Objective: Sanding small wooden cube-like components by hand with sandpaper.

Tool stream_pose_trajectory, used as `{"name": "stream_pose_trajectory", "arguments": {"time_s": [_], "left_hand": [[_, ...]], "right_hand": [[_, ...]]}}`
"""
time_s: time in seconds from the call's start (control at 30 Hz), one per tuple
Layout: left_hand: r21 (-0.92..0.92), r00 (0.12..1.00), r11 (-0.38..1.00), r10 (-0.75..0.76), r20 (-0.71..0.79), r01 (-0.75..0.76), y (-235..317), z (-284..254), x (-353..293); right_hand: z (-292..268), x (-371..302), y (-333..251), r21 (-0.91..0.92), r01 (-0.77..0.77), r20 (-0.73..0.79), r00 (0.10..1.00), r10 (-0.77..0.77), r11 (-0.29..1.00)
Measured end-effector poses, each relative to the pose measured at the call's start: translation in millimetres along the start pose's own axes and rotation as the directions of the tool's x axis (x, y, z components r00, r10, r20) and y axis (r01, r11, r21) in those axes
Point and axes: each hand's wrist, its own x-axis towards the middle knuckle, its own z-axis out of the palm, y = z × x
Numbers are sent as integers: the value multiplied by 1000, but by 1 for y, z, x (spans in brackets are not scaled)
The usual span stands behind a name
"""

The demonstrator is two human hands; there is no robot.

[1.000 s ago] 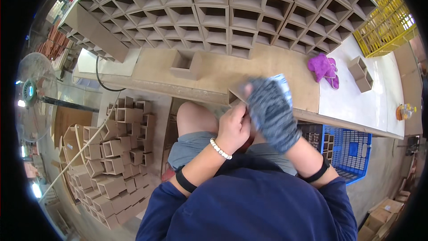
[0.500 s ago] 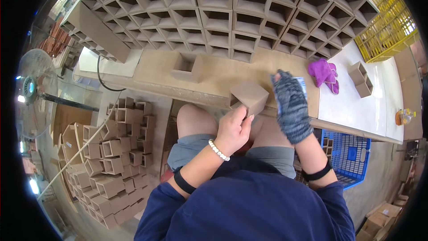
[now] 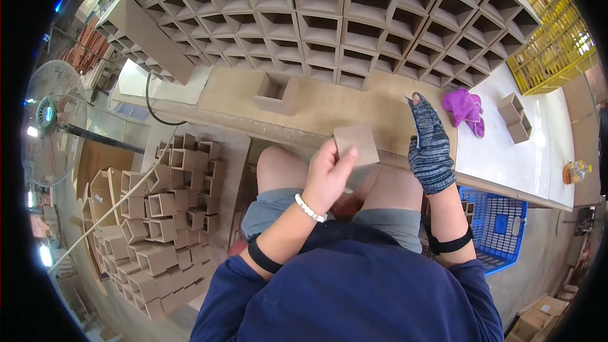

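My left hand (image 3: 331,171) grips a small grey-brown box (image 3: 359,144) by its near left edge, above my lap at the table's front. One flat face of the box is turned up. My right hand (image 3: 432,145), in a dark grey knitted fingerless glove, is beside the box at the right, apart from it. Its fingers press a thin flat sheet (image 3: 410,106), seen almost edge-on, so I cannot make out its kind. Another open box (image 3: 275,94) sits on the wooden tabletop (image 3: 221,102), left of my hands.
Stacked open boxes (image 3: 316,19) form a wall along the table's back. At the right lie a purple cloth (image 3: 464,109), a two-cell box (image 3: 514,118) and a bottle (image 3: 576,171). Yellow (image 3: 551,38) and blue crates (image 3: 500,228), a fan (image 3: 54,120) and piled boxes (image 3: 158,234) surround the table.
My left hand has turned the box so a flat face shows instead of a corner. My right hand has moved a little to the right, and its sheet now appears edge-on.
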Motion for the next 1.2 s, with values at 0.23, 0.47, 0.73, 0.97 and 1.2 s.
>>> {"name": "stream_pose_trajectory", "arguments": {"time_s": [0.23, 0.47, 0.73, 0.97, 1.2], "left_hand": [[597, 931, 719, 326, 163, -356, -5, 4, -3], [704, 950, 641, 251, 184, -305, -8, 12, -2], [750, 942, 572, 235, 238, -332, -4, 14, -3], [678, 890, 583, 366, 272, -447, -11, 9, -6], [681, 909, 612, 357, 215, -401, -13, 8, -6]], "right_hand": [[-5, 1, -71, 27, 360, 24, 933, -360, 933], [16, 3, -37, -26, 232, 115, 967, -227, 972], [11, 9, -34, -249, 199, 21, 980, -200, 948], [17, 2, -37, -30, 257, 90, 963, -253, 966], [17, -10, -64, -105, 295, 211, 940, -269, 950]]}}
